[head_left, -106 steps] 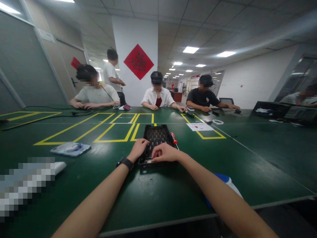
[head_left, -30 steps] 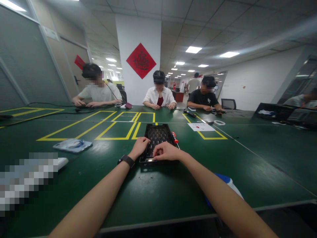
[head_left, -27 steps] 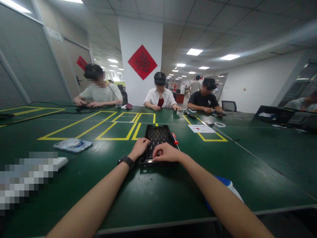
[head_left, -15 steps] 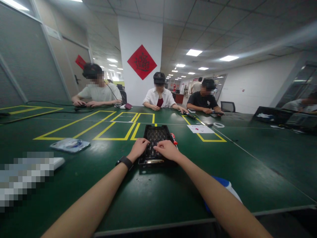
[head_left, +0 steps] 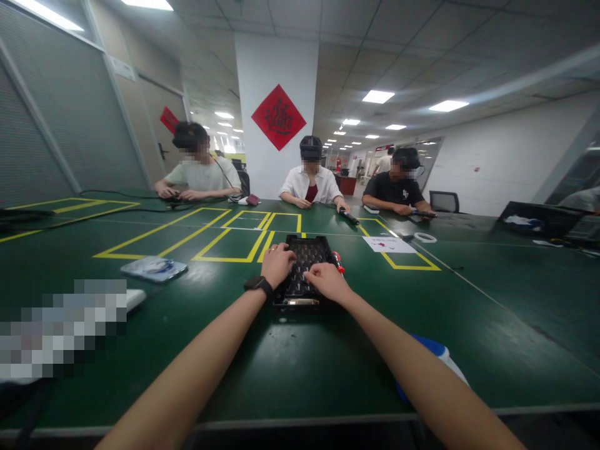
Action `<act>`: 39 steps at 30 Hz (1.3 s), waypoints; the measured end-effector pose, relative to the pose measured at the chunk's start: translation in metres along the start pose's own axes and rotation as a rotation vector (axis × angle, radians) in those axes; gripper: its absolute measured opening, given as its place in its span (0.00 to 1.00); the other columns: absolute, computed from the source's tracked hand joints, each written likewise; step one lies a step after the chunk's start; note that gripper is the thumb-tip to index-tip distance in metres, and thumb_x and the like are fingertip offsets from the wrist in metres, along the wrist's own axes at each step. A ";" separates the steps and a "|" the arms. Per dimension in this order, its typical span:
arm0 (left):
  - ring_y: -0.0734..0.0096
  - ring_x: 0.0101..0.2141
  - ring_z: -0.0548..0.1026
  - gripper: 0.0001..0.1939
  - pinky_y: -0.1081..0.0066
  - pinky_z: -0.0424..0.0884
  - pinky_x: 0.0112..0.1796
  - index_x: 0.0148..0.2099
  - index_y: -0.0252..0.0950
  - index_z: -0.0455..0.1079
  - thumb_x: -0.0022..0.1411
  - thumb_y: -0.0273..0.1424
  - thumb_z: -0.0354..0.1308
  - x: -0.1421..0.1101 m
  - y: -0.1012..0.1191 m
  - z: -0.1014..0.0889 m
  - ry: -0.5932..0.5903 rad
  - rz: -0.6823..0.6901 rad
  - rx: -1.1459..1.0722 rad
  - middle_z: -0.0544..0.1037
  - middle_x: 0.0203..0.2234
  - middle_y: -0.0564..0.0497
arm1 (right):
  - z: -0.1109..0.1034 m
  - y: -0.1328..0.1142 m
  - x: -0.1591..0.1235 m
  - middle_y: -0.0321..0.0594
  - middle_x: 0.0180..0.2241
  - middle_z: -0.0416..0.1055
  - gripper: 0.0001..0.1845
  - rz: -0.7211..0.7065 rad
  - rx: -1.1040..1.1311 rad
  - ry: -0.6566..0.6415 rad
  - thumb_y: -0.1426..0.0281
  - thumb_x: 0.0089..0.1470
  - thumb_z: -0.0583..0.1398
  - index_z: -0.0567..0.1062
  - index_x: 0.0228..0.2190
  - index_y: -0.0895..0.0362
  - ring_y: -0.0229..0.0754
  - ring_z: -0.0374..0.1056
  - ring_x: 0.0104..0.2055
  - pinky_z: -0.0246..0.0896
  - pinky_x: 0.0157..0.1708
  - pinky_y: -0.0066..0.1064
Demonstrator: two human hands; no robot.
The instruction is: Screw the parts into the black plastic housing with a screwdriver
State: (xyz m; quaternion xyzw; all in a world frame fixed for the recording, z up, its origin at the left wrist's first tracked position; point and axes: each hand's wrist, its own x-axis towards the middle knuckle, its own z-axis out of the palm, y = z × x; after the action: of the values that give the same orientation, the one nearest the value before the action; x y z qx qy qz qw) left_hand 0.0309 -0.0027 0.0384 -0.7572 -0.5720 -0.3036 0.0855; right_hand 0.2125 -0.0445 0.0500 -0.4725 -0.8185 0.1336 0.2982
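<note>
A black tray-like case [head_left: 304, 289] lies on the green table, its floor set with rows of small pale, bit-like pieces. Along its near end rests a light, slim metallic bar [head_left: 300, 302]. My left hand [head_left: 279, 264], a dark watch on its wrist, is over the case's left side with fingers bent and apart. Inside the case, above the rows, my right hand [head_left: 329, 282] has thumb and fingers pinched together. Anything between those fingertips is too small to make out. A red-handled screwdriver [head_left: 338, 259] lies against the case's right side, partly covered by my right hand.
A pale blue packet [head_left: 154, 268] lies to the left, near a pixelated white object [head_left: 70, 328]. A blue and white thing [head_left: 434, 350] is partly behind my right forearm. A paper sheet [head_left: 389, 245] and white ring [head_left: 425, 237] lie farther right. Several people sit opposite.
My right hand has lifted from the near-end bar to the middle of the case, uncovering the bar. My left fingers have shifted and spread at the left side. The view has turned slightly left.
</note>
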 end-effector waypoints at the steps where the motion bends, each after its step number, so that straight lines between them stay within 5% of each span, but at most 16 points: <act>1: 0.53 0.48 0.64 0.09 0.58 0.58 0.47 0.35 0.40 0.75 0.55 0.30 0.54 0.004 0.000 0.001 -0.016 0.017 0.027 0.69 0.46 0.45 | 0.000 0.000 0.000 0.36 0.19 0.66 0.18 -0.004 -0.008 0.002 0.59 0.52 0.55 0.73 0.20 0.58 0.33 0.58 0.23 0.45 0.23 0.25; 17: 0.59 0.42 0.66 0.07 0.63 0.61 0.42 0.32 0.38 0.73 0.56 0.30 0.54 0.019 0.001 0.007 -0.202 0.111 0.120 0.71 0.40 0.45 | -0.004 -0.010 -0.007 0.37 0.25 0.71 0.18 0.016 -0.186 -0.019 0.59 0.54 0.53 0.75 0.24 0.57 0.34 0.63 0.27 0.47 0.25 0.25; 22: 0.60 0.45 0.67 0.07 0.63 0.61 0.46 0.32 0.39 0.74 0.55 0.33 0.54 0.017 0.000 0.005 -0.092 0.040 -0.157 0.72 0.42 0.48 | -0.005 -0.013 -0.008 0.37 0.25 0.71 0.15 0.031 -0.211 0.018 0.61 0.54 0.54 0.73 0.26 0.56 0.35 0.64 0.27 0.49 0.26 0.25; 29: 0.64 0.47 0.69 0.08 0.65 0.59 0.52 0.32 0.37 0.72 0.54 0.34 0.54 -0.013 0.011 -0.015 -0.028 -0.015 -0.680 0.74 0.43 0.48 | -0.006 -0.026 -0.015 0.38 0.37 0.70 0.13 -0.088 -0.161 0.311 0.65 0.52 0.57 0.67 0.41 0.53 0.37 0.66 0.32 0.56 0.31 0.27; 39: 0.64 0.44 0.71 0.07 0.63 0.62 0.49 0.30 0.35 0.69 0.53 0.32 0.53 -0.031 0.018 -0.027 -0.009 0.008 -0.847 0.76 0.40 0.48 | 0.003 -0.023 -0.008 0.38 0.32 0.71 0.07 -0.202 0.209 0.224 0.67 0.52 0.58 0.72 0.33 0.56 0.36 0.67 0.32 0.61 0.34 0.28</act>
State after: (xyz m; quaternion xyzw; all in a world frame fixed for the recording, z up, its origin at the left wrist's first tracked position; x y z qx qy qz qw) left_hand 0.0330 -0.0466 0.0470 -0.7289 -0.3944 -0.5082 -0.2343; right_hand 0.1975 -0.0632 0.0567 -0.3661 -0.8052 0.1337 0.4470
